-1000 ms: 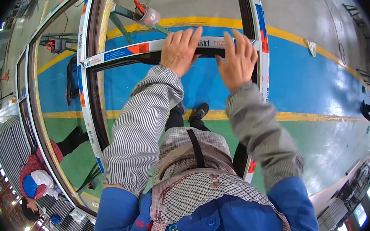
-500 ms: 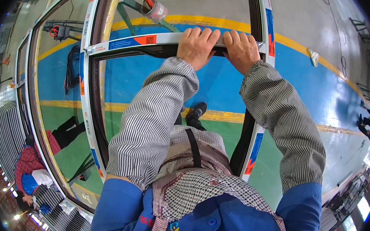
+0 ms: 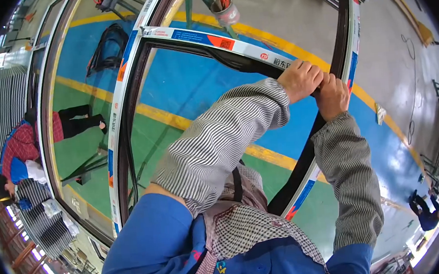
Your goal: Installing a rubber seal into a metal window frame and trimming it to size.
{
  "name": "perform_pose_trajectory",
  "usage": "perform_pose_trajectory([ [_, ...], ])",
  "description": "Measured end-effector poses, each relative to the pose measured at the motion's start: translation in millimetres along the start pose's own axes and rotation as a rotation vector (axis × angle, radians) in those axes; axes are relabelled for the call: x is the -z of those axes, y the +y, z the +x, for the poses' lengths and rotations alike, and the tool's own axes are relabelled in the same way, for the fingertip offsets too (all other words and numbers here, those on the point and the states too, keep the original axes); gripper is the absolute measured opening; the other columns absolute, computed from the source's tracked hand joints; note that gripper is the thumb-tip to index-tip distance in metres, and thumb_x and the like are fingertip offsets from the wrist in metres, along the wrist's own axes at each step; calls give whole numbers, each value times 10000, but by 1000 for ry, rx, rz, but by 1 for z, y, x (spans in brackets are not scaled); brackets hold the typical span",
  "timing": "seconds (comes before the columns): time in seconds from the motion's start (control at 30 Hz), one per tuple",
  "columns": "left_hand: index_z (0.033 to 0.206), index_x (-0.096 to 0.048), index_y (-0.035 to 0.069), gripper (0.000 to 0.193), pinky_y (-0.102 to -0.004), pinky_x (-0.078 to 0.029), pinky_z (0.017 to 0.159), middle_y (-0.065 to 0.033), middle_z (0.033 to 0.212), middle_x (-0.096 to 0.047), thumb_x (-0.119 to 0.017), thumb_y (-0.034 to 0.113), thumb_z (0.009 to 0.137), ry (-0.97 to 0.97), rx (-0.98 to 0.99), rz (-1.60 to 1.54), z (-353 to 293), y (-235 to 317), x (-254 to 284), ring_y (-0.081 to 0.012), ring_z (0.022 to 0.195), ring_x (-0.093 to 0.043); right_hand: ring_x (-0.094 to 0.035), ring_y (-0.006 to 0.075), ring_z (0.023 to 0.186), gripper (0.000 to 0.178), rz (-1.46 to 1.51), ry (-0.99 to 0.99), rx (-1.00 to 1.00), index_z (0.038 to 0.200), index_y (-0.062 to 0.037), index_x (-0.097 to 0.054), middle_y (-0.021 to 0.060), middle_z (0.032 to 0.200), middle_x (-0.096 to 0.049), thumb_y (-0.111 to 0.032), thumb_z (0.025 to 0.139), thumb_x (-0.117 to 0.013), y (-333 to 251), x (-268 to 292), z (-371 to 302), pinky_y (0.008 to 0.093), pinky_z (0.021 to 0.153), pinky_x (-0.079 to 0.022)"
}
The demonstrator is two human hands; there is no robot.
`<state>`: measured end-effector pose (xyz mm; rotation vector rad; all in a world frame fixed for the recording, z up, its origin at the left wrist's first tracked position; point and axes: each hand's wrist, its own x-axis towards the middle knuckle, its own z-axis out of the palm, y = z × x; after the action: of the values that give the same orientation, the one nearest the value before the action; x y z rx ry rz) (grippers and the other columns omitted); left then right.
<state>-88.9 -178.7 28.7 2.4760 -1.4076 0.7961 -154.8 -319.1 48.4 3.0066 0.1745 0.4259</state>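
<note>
A large window frame (image 3: 189,36) in white profile with blue and orange protective film spreads out in front of me. Along the inner side of its crossbar a black rubber sealing strip (image 3: 234,62) sags loose in the middle, and more of it runs down the left inner edge. My left hand (image 3: 300,80) is closed over the crossbar's right end, fingers curled on the strip. Right beside it, at the corner with the right upright, my right hand (image 3: 332,97) is closed too, thumb side against the left. The strip under both hands is mostly hidden.
Beyond the crossbar a grey bucket (image 3: 227,15) with red-handled tools hangs on a green stand (image 3: 189,9). Black coiled hose or cable (image 3: 107,48) lies left. A person in a red checked top (image 3: 24,144) works at far left; another person (image 3: 427,212) is at far right. A broom (image 3: 424,33) lies upper right.
Both hands have slid right along the crossbar to its corner and drawn together. The whole view has tilted, so the frame appears rotated clockwise.
</note>
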Motion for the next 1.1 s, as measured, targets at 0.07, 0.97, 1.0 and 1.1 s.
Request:
perform_pose_trajectory([
  [0.07, 894, -549, 106, 131, -301, -415, 700, -9, 807, -493, -566, 204, 809, 31, 12, -29, 0, 0, -1, -165, 774, -503, -565, 259, 735, 338, 70, -46, -36, 944, -86, -539, 57, 803, -538, -212, 696, -732, 2, 2, 0, 376, 668, -450],
  [0.97, 926, -678, 62, 248, -457, -506, 748, -181, 922, -672, -625, 223, 745, -685, 365, -477, 35, -283, 6, -356, 869, -647, -528, 337, 1115, 405, 371, 37, -391, 1200, -14, -533, 145, 1187, -578, -165, 849, -667, -29, 29, 66, 440, 960, -376],
  [1.0, 928, -677, 66, 241, -450, -507, 742, -168, 915, -676, -619, 226, 758, -730, 414, -418, 35, -318, 1, -344, 867, -649, -529, 338, 1112, 398, 403, 55, -420, 1198, -15, -534, 144, 1188, -577, -158, 850, -664, -33, 23, 76, 438, 960, -376],
  [1.1, 924, -658, 76, 211, -433, -510, 726, -126, 910, -687, -597, 233, 796, -559, 603, -491, 31, -385, 0, -304, 856, -657, -546, 361, 1092, 331, 319, -128, -538, 1172, -2, -553, 188, 1164, -585, -163, 889, -613, -45, 8, 101, 434, 935, -413],
])
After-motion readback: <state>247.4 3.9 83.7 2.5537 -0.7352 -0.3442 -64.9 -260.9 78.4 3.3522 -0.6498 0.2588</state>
